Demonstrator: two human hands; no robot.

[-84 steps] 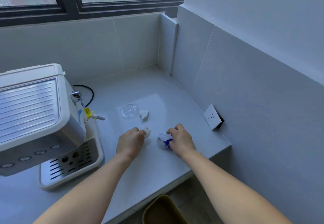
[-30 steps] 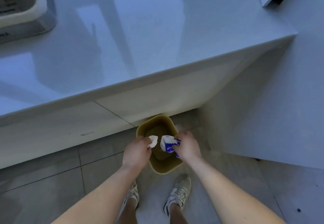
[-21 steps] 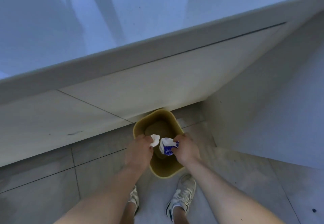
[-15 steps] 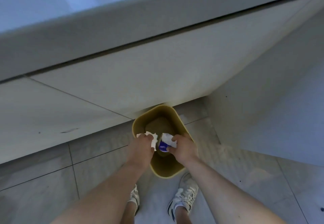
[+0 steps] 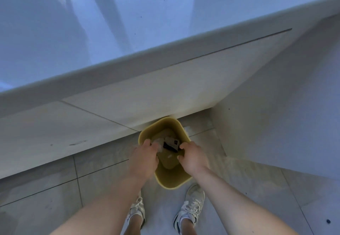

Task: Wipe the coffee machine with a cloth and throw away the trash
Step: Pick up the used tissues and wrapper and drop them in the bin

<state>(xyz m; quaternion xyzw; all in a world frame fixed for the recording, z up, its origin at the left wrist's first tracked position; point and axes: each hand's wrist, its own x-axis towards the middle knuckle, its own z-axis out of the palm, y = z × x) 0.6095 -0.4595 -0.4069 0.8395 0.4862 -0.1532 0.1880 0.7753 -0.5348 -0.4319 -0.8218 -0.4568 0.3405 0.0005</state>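
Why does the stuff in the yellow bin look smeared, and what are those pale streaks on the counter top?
Head view: the trash inside the bin is smeared, likely by motion, and sits in the bin's shade, so its details are lost. Head view, upper part: the pale streaks on the glossy counter are reflections, probably of a window, and the wide-angle lens stretches the arms.

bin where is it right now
Head view, low centre: the bin stands on the floor by the counter, ahead of the shoes, with the left hand and right hand over its mouth.
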